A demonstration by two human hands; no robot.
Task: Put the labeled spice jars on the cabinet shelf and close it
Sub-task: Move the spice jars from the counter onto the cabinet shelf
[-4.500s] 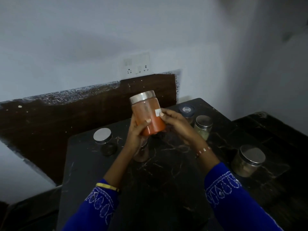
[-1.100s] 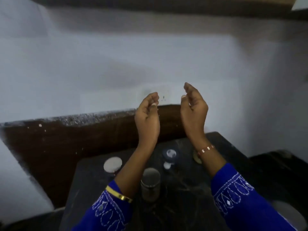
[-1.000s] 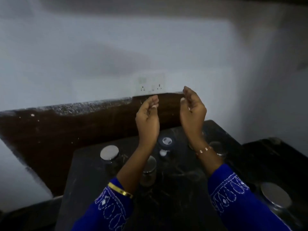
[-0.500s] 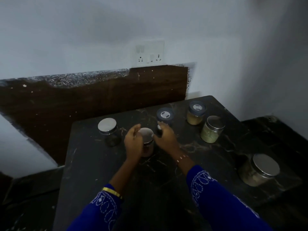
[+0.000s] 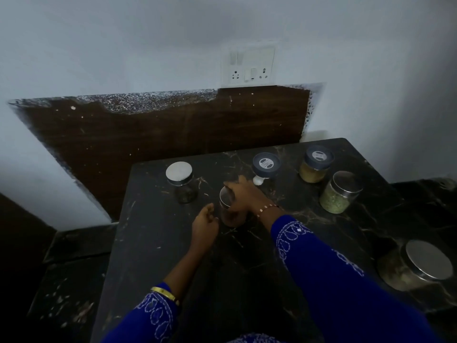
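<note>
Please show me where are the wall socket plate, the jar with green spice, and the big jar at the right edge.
Wall socket plate [image 5: 248, 66]: head view, plate centre.
Green spice jar [image 5: 336, 198]: head view, glass side.
Big jar [image 5: 426, 259]: head view, metal lid.

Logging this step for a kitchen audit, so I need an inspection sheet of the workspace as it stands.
Surface: dark marbled counter, streaked.
Job's things: six jars standing upright; right hand grips the brown-filled jar by its lid; dark jar, white-filled jar, yellow jar, green jar, wide jar untouched.
Clutter: nothing seen.
Grips: left hand relaxed beside the jar, holding nothing.
Cables: nothing seen.
Surroundings: wall socket panel, brown backsplash; cabinet not in view.
</note>
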